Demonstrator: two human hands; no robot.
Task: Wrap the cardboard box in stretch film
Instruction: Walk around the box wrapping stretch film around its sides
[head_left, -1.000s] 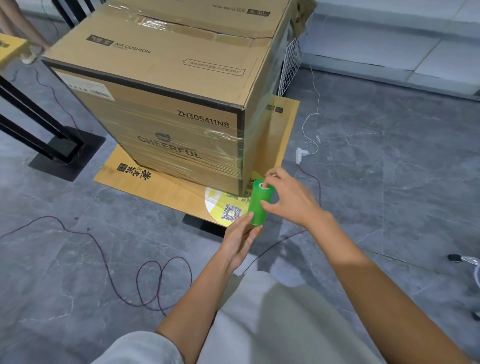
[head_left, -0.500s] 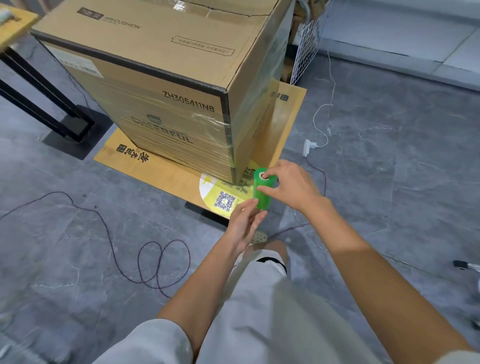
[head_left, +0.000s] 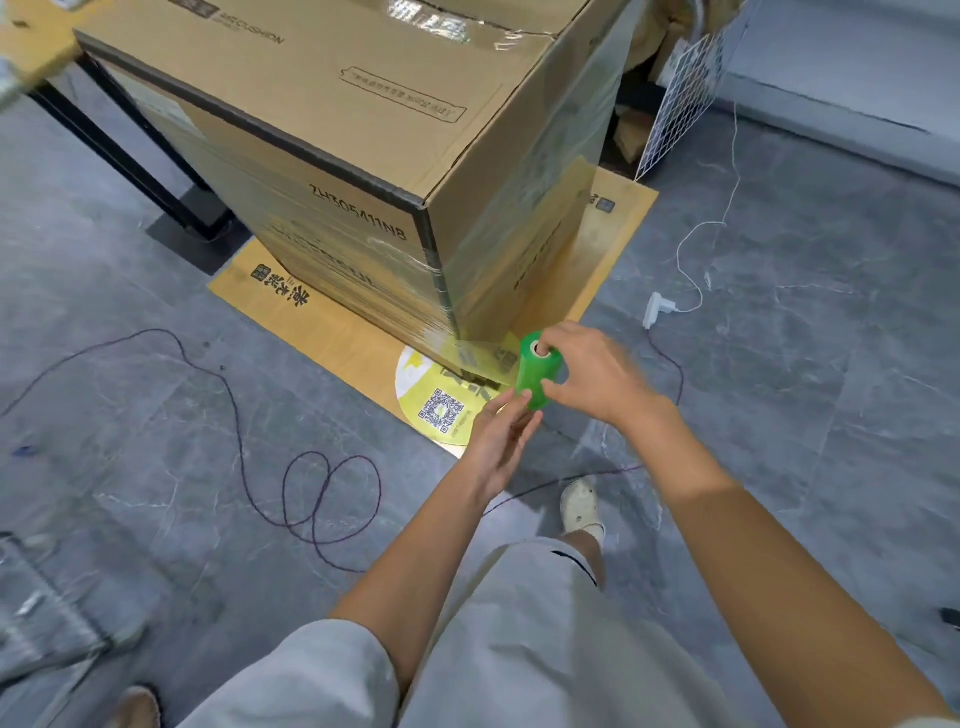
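Observation:
A large cardboard box (head_left: 363, 130) stands on a flat cardboard sheet (head_left: 343, 343) on the floor; clear film covers its lower sides. Just off the box's near bottom corner I hold a green roll of stretch film (head_left: 537, 371) upright. My right hand (head_left: 592, 379) grips the roll from the right, a finger over its top core. Under the roll's bottom end, my left hand (head_left: 501, 441) touches it with straight fingers. A strip of clear film runs from the roll to the box's corner.
A purple cable (head_left: 311, 493) loops over the grey floor at the left. A white plug and cord (head_left: 657, 306) lie to the right. A black table leg (head_left: 156, 182) stands left of the box, a white wire grid (head_left: 680, 98) behind it. My shoe (head_left: 582, 506) is below the hands.
The view has shifted right round the box's corner, and the box looks closer. Both hands keep the same hold on the green roll near the corner.

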